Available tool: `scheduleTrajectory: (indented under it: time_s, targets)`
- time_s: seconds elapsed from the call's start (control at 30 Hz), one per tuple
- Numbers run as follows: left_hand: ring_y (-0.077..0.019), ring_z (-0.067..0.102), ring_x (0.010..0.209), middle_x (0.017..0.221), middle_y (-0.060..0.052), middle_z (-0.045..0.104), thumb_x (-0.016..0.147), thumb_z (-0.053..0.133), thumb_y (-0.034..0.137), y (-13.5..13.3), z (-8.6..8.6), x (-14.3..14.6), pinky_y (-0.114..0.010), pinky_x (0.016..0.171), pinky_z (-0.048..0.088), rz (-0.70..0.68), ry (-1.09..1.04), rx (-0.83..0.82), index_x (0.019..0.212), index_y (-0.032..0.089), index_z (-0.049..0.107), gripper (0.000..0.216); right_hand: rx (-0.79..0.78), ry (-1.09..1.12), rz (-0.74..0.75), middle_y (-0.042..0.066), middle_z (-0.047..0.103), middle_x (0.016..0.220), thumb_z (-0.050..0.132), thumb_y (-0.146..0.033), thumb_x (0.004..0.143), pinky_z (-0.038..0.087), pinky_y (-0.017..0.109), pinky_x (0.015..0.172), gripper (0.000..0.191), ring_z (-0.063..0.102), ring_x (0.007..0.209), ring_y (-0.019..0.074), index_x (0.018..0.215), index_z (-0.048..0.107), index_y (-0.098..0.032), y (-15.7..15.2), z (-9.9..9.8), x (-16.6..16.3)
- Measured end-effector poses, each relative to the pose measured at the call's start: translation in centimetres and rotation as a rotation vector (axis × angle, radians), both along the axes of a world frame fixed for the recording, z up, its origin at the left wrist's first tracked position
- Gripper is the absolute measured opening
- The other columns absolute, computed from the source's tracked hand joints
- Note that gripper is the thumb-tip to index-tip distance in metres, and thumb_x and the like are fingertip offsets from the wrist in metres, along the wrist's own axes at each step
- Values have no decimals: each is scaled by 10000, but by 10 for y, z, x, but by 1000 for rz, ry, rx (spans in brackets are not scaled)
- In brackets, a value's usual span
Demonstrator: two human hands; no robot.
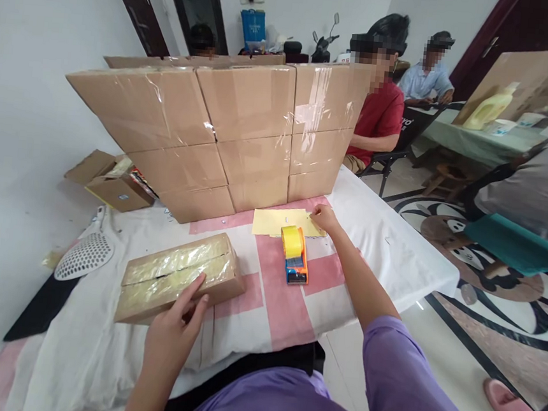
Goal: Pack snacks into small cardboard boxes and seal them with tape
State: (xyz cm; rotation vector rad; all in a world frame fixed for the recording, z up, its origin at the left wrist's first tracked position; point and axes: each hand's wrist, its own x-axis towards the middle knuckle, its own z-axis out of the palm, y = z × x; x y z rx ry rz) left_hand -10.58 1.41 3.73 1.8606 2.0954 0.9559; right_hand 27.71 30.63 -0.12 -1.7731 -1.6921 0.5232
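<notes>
A small cardboard box (139,296) with shiny clear tape over its top lies at the front left of the table. My left hand (180,316) rests on its near right side, index finger stretched over the top and thumb apart. Farther back, a yellow sheet of paper (272,221) lies flat against the foot of the stacked boxes. My right hand (325,217) has its fingers closed at the sheet's right end. Between the hands sits an orange and blue tape dispenser (298,262) with a yellow roll, touched by neither.
A wall of taped cardboard boxes (244,107) stands along the table's back. An open carton (119,185) and a white perforated scoop (85,256) are at the left. A person in red (380,119) sits behind; other people sit farther off. The table's edge (457,279) ends at right.
</notes>
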Motion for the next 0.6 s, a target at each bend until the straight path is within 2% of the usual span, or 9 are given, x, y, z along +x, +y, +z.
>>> scheduleTrajectory:
  time_s: [0.1,0.2,0.27,0.37,0.5,0.6]
  targets:
    - [-118,612,533,661,46,705,958,563,511,-1,2,0,-185,568,467,-15,-1,2,1411,256,633,524,102,123,19,15,644,723,638,-313,779,486,274,629,157,597,675,163,712,535,-215,-20,7,-3]
    - [-121,612,532,648,44,704,956,567,508,0,4,0,-185,575,470,-21,12,-2,1406,251,639,524,179,175,34,41,675,799,560,-376,865,489,274,625,171,620,698,168,838,570,-207,-41,10,-6]
    - [-126,615,538,657,36,711,955,571,491,0,5,0,-188,583,474,-10,24,-2,1406,245,641,518,196,156,29,65,692,878,532,-360,893,504,292,678,182,632,753,181,918,602,-195,-46,10,-7]
    - [-129,595,516,652,27,710,949,579,487,0,5,0,-196,580,480,-18,16,7,1399,220,648,527,151,66,-3,94,703,982,564,-264,868,510,342,827,213,639,875,214,1034,661,-171,-38,7,-6]
    - [-124,555,486,627,29,691,946,581,503,-1,3,1,-199,563,479,-21,-6,15,1390,209,652,537,29,-101,-48,148,674,1166,665,-222,817,416,488,1025,301,555,1145,331,1107,736,-187,-21,-3,-7]
    - [-123,569,510,640,24,698,947,581,494,-2,3,1,-197,571,476,5,-9,16,1379,209,659,523,-24,-196,-58,153,623,1283,656,-274,858,361,550,1056,282,460,1242,384,1115,763,-228,-15,-13,-10]
